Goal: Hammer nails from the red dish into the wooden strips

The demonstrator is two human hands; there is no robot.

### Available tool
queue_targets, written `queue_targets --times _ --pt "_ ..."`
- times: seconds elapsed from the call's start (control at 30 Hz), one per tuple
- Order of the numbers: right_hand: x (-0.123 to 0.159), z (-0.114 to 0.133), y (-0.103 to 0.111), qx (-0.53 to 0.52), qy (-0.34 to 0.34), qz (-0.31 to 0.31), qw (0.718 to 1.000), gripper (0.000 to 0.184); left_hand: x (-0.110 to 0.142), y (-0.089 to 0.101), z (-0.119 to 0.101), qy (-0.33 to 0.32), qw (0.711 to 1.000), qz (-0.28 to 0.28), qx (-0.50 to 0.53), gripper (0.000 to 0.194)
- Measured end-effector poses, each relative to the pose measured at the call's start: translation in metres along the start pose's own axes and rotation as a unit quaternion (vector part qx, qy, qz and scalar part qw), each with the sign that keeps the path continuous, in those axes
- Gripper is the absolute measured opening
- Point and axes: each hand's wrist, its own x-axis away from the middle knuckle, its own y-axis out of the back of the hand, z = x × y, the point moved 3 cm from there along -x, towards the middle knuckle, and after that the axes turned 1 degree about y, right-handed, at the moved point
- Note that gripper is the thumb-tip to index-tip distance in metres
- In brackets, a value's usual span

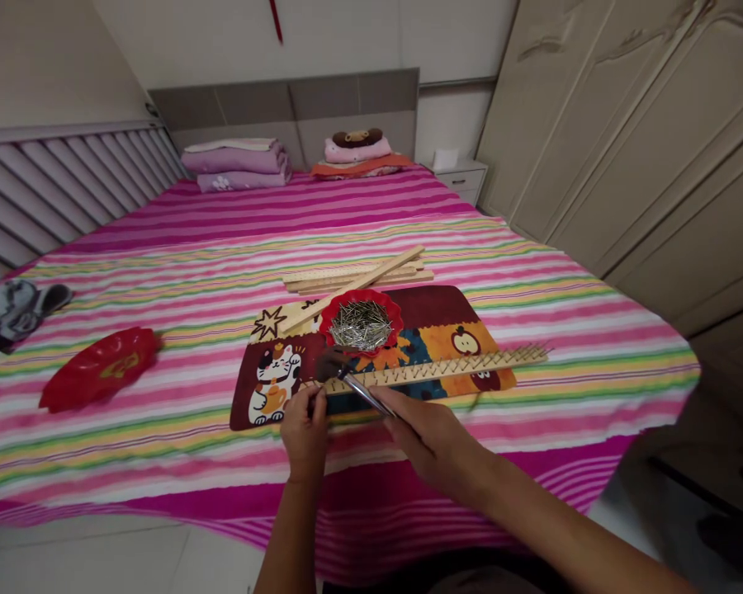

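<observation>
A hammer (371,394) is in my right hand (437,437), its dark head over the left part of a long wooden strip (409,375). Many thin nails (470,363) stick up along this strip, slanting more at the right end. My left hand (305,429) is closed at the strip's left end, thumb and fingers pressed together; whether a nail is also between them I cannot make out. Just behind the hammer head stands a red scalloped dish (329,318) heaped with loose nails (362,324). Under the strip lies a patterned mat (430,307) with a cat picture.
Several wooden strips (365,276) lie piled behind the dish, one reaching onto the mat. To the left are a red plate (99,367) and grey cloth (16,313). Everything rests on a striped bed (191,272); folded bedding (241,165) is at its head, wardrobes (625,140) on the right.
</observation>
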Motion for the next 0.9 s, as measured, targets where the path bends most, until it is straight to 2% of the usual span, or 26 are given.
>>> queue_targets --times 0.1,0.2,0.3,0.4,0.47,0.57,0.67,0.73,0.8,0.9 --pt "-0.015 -0.003 -0.012 0.058 -0.005 0.043 0.997 0.051 0.001 0.001 0.000 -0.008 1.000 0.005 -0.026 0.022" --pt "-0.016 -0.004 -0.017 0.088 -0.034 0.080 0.992 0.050 0.000 0.001 0.000 -0.006 0.999 0.007 -0.051 0.018" --pt "-0.001 0.002 -0.007 0.048 -0.044 0.069 0.995 0.046 -0.001 0.001 0.001 0.000 0.999 0.016 -0.045 0.017" --pt "0.028 -0.001 0.005 -0.032 -0.066 0.053 0.996 0.047 -0.002 0.000 0.002 0.011 0.999 0.023 -0.023 0.020" --pt "0.052 -0.015 0.009 -0.062 -0.094 0.053 0.992 0.047 -0.001 0.002 0.000 0.023 0.999 0.025 -0.009 0.023" --pt "0.092 -0.053 0.009 -0.079 -0.184 0.054 0.978 0.045 0.000 0.010 -0.008 0.033 0.999 0.011 -0.009 0.029" --pt "0.126 -0.089 0.007 -0.083 -0.252 -0.006 0.964 0.043 -0.006 0.022 -0.026 0.010 0.999 -0.035 -0.035 0.029" --pt "0.143 -0.106 0.004 -0.107 -0.298 -0.049 0.947 0.047 -0.019 0.023 -0.041 -0.023 0.997 -0.045 -0.061 0.027" --pt "0.153 -0.116 -0.001 -0.157 -0.353 -0.070 0.920 0.055 -0.039 0.015 -0.055 -0.058 0.993 -0.024 -0.095 0.024" --pt "0.157 -0.122 -0.008 -0.225 -0.410 -0.065 0.881 0.062 -0.071 -0.011 -0.073 -0.102 0.978 0.041 -0.178 0.022"
